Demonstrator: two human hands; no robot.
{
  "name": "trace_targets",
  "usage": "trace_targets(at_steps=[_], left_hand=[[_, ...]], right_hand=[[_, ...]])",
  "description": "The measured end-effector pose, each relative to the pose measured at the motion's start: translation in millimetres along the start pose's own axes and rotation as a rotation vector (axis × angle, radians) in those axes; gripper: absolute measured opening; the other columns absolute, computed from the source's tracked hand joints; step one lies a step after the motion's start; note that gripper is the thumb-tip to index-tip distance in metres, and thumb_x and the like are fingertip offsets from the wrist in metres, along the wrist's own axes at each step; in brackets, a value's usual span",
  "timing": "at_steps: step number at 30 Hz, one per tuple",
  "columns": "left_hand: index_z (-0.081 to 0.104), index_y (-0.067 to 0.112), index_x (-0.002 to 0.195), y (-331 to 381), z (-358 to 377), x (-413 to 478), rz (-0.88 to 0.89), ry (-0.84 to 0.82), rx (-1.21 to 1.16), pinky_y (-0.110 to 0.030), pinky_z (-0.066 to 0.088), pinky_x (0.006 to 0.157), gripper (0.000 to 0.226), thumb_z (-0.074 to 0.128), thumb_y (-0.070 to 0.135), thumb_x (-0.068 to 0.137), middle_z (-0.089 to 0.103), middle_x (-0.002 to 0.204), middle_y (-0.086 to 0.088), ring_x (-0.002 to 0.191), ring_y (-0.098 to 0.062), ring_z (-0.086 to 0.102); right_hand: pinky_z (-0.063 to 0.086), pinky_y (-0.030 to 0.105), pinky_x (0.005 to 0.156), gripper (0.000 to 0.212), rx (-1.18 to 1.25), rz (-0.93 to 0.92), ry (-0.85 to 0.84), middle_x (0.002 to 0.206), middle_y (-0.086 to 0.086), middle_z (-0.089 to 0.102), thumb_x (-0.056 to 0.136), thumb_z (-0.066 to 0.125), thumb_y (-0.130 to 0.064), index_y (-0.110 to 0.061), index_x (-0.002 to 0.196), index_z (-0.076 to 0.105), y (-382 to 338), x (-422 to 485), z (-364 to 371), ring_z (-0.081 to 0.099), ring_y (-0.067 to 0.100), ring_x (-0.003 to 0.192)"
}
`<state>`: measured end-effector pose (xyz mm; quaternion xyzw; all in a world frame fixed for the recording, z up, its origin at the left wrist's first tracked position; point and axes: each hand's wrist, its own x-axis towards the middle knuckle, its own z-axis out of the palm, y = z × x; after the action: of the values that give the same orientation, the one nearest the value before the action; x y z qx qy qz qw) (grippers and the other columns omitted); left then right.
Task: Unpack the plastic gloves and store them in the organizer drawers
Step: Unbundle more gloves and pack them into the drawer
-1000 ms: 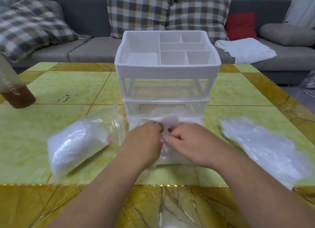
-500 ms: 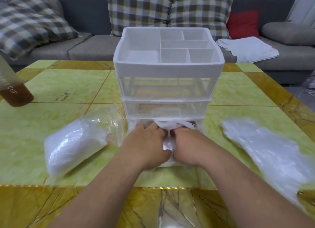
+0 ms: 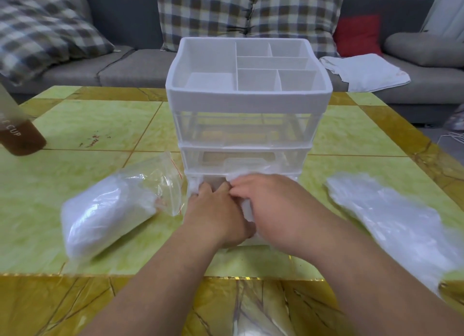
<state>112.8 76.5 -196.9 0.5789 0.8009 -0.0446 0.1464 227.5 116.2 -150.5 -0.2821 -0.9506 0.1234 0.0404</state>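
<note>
The right hand presses flat-fingered on the gloves in the organizer's pulled-out bottom drawer. The left hand digs bent fingers into them, touching the right; whether it grips, I cannot tell.

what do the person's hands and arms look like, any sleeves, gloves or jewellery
The left hand and right hand are bare, no gloves on. The left forearm and right forearm are uncovered down to the frame's edge: no sleeve, watch or bracelet shows. No ring is visible, though some fingers are hidden.
</note>
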Motion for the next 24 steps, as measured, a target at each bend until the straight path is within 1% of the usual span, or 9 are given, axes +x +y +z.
trace_targets(at_steps=[4,7,11,13,16,18,19,22,24], left_hand=[[0.024,0.039,0.15,2,-3,-5,0.016,0.012,-0.05,-0.046,0.033,0.108,0.073,0.052,0.059,0.086,0.032,0.151,0.013,0.134,-0.035,0.027],[0.023,0.04,0.151,0,-2,-3,0.018,0.014,-0.065,-0.045,0.033,0.109,0.074,0.053,0.058,0.085,0.03,0.152,0.015,0.133,-0.034,0.027],[0.026,0.04,0.148,-2,1,0,0.03,0.009,-0.054,-0.044,0.034,0.109,0.073,0.053,0.058,0.083,0.032,0.149,0.016,0.129,-0.033,0.031],[0.038,0.039,0.141,-3,4,2,0.042,0.028,-0.08,-0.042,0.037,0.106,0.069,0.053,0.059,0.077,0.041,0.142,0.015,0.125,-0.028,0.039],[0.057,0.026,0.117,0,3,0,0.039,0.213,-0.103,-0.031,0.043,0.089,0.044,0.056,0.042,0.076,0.058,0.115,0.005,0.108,-0.021,0.053],[0.06,0.023,0.107,5,-2,-8,0.051,0.318,-0.003,-0.028,0.033,0.078,0.024,0.051,0.028,0.085,0.059,0.103,0.002,0.099,-0.021,0.053],[0.06,0.024,0.108,8,-3,-11,0.047,0.335,0.021,-0.029,0.031,0.079,0.023,0.051,0.027,0.087,0.059,0.104,0.001,0.1,-0.021,0.051],[0.049,0.016,0.129,10,-3,-14,-0.079,0.255,-0.083,-0.029,0.039,0.098,0.051,0.067,0.036,0.085,0.05,0.127,-0.004,0.12,-0.024,0.045],[0.04,0.014,0.136,9,-1,-12,-0.128,0.192,-0.188,-0.031,0.04,0.102,0.07,0.074,0.04,0.08,0.044,0.135,-0.005,0.125,-0.026,0.043]], right_hand=[[0.047,0.037,0.095,0.038,0.043,0.091,-0.013,0.127,-0.004,0.056,0.085,0.056,-0.014,-0.023,0.122,0.056,20,5,23,0.053,0.021,0.119],[0.037,0.044,0.107,0.064,0.026,0.13,-0.069,0.146,-0.004,0.041,0.084,0.055,-0.017,-0.031,0.144,0.036,29,8,33,0.036,0.023,0.134],[0.037,0.037,0.101,0.047,0.111,0.219,-0.137,0.138,0.0,0.048,0.087,0.053,-0.019,-0.028,0.132,0.042,31,12,33,0.04,0.025,0.126],[0.037,0.037,0.099,0.035,0.102,0.226,-0.165,0.135,0.002,0.051,0.087,0.054,-0.022,-0.025,0.12,0.043,31,15,32,0.04,0.027,0.124],[0.037,0.04,0.105,0.048,0.074,0.224,-0.196,0.135,0.002,0.049,0.083,0.061,-0.036,-0.023,0.125,0.043,33,18,35,0.038,0.028,0.129],[0.037,0.043,0.107,0.052,0.081,0.217,-0.19,0.136,0.002,0.048,0.082,0.059,-0.037,-0.022,0.13,0.044,34,19,37,0.035,0.028,0.132],[0.037,0.042,0.107,0.05,0.086,0.224,-0.189,0.137,0.002,0.047,0.083,0.058,-0.034,-0.021,0.129,0.045,35,19,36,0.034,0.028,0.132],[0.038,0.041,0.106,0.05,0.108,0.234,-0.194,0.136,0.004,0.046,0.083,0.064,-0.031,-0.019,0.127,0.046,38,19,37,0.035,0.028,0.131],[0.041,0.04,0.105,0.057,0.133,0.23,-0.165,0.135,0.001,0.047,0.076,0.064,-0.029,-0.022,0.131,0.047,41,19,38,0.038,0.027,0.131]])
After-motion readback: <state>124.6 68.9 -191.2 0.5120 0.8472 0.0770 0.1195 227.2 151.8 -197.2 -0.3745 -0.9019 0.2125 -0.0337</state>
